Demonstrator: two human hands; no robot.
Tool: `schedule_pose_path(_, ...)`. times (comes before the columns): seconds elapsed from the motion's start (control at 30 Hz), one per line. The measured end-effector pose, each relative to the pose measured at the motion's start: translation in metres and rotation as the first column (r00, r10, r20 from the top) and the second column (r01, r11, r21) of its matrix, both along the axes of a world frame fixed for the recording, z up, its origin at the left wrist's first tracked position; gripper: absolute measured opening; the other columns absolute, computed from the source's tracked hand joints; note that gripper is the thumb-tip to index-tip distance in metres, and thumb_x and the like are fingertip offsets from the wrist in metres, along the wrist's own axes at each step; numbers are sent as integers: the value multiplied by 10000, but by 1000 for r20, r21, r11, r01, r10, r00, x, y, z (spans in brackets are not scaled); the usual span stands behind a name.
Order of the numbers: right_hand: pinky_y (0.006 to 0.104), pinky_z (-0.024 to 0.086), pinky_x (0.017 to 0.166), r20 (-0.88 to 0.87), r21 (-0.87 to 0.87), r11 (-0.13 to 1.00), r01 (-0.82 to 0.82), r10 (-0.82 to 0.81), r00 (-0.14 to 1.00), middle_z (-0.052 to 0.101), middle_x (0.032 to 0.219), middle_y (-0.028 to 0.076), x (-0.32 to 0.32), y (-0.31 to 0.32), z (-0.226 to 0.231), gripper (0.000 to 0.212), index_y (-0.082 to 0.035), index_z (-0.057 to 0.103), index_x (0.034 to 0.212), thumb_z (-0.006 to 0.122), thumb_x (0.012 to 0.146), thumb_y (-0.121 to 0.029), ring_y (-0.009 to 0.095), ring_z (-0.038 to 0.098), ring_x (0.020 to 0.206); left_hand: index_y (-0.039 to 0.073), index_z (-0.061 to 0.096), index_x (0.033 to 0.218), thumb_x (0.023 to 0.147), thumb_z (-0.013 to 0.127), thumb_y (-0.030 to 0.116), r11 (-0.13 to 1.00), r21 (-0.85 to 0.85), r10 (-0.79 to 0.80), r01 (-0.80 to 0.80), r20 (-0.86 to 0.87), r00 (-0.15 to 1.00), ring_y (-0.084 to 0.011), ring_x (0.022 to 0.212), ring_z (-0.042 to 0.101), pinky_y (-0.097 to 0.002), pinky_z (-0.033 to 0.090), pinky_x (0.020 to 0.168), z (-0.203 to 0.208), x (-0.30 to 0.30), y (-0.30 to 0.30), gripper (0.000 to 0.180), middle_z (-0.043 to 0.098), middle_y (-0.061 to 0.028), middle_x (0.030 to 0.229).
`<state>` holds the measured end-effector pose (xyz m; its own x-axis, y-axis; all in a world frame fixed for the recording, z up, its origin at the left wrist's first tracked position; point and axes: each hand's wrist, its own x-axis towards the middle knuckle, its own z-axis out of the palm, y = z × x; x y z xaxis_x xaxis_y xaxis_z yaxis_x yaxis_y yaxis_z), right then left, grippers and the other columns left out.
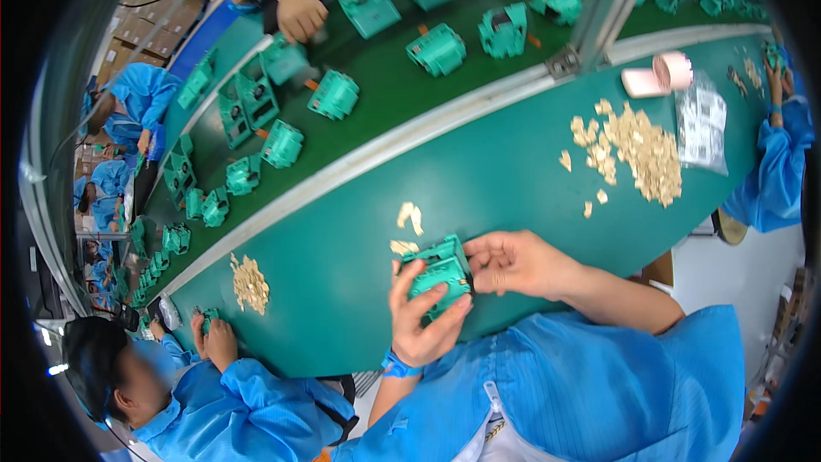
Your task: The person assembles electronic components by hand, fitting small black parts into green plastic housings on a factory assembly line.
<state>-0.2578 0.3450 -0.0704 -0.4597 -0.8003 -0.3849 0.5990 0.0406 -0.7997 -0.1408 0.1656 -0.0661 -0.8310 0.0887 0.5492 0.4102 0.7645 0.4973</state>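
Gripping the green housing [443,275], lower centre, with our left hand [422,323], we curl the fingers of our right hand [519,265] at its right side; whether they pinch anything, we cannot tell. Marks on the clear bag [701,124], upper right, are too blurred to read.

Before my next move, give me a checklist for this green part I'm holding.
1. Left hand gripping the green part: ok.
2. Right hand at the part's right side: ok.
3. Anything pinched in the right hand: cannot tell, too hidden.
4. Bench just beyond the part free of loose bits: not ok, pale pieces lie there.
5. Lower-left co-worker's hands apart from the part: ok.
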Motion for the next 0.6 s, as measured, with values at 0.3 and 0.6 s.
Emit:
schedule_pose_path(0.3,241,454,518,-257,129,984,119,-83,963,618,733,48,-75,-68,11,291,26,613,985,739,834,-189,98,559,582,41,611,1041,730,805,151,869,142,442,-473,203,874,-389,1170,488,-487,423,971,3,-4,-20,382,504,-162,1169)
schedule_pose_path(0.6,296,480,581,-854,294,813,502,-12,521,622,675,77,-190,-155,-36,358,29,588,794,727,816,-301,145,600,587,9,644,957,772,721,87,856,-33,501,-516,298,812,-357,902,515,-422,448,792,-15,-59,-40,216,550,-160,954)
